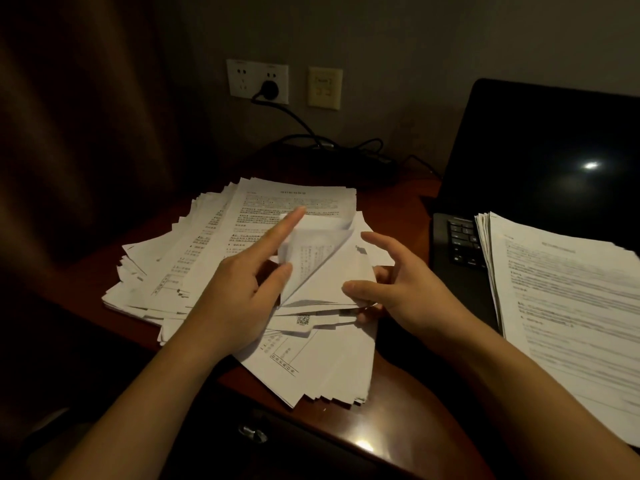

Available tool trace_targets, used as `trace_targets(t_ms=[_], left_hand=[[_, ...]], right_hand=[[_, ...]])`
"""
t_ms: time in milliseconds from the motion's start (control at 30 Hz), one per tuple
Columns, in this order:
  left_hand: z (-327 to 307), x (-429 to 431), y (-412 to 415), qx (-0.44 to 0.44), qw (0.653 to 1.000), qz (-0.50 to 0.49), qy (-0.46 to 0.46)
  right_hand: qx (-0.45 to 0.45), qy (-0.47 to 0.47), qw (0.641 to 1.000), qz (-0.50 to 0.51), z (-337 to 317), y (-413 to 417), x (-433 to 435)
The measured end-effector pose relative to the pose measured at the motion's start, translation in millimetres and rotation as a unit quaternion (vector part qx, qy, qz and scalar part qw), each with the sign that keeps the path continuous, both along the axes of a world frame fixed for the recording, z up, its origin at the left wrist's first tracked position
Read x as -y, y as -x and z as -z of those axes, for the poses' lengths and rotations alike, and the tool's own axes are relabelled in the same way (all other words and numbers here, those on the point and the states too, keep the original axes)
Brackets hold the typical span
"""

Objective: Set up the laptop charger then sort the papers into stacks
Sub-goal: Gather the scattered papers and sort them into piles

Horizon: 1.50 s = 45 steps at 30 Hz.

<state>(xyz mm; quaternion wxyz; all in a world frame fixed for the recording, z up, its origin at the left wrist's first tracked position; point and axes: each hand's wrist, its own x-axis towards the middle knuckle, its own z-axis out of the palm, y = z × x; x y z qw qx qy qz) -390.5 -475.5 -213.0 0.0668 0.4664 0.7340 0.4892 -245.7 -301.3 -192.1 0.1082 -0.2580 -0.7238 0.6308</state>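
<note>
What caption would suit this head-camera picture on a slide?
Left hand and right hand pinch a curled sheet over the loose paper pile; charger plug in the wall socket.

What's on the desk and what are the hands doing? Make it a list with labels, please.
left hand: holds up the lifted sheet
right hand: pinches that sheet's near edge
messy pile: spread on the desk
laptop: open, screen dark
neat stack: lies on the laptop
charger plug: in the wall socket

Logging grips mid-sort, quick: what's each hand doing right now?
Left hand: pinches the lifted sheets.
Right hand: pinches their lower edge, thumb on top.
</note>
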Motion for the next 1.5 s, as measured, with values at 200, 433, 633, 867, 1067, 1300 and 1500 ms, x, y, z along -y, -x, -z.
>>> trace_targets(t_ms=[200,433,633,867,1067,1300,1500], left_hand=[[2.1,-2.4,-0.2,-0.037,0.998,0.020,0.039],[4.6,-1.6,3.3,-0.028,0.999,-0.011,0.011],[1.1,-0.2,1.1,-0.012,1.000,-0.008,-0.023],[3.8,-2.1,2.0,-0.028,0.998,0.011,0.053],[2.3,-1.5,2.1,-0.038,0.997,-0.006,0.067],[-1.2,-0.7,3.1,0.014,0.998,0.012,0.053],[2.0,-1.0,8.9,0.049,0.998,0.016,0.048]], right_hand=[[-0.009,-0.047,0.998,0.031,3.1,4.2,8.2],[-0.016,-0.042,0.998,0.032,3.2,3.2,7.4],[-0.010,-0.031,0.999,0.021,4.7,2.0,2.9],[-0.017,-0.065,0.997,0.042,6.6,4.4,8.6],[-0.010,-0.121,0.990,0.074,9.5,9.3,14.2],[-0.001,-0.064,0.997,0.047,2.4,4.6,7.5],[0.008,-0.022,1.000,0.018,-5.3,0.5,5.3]])
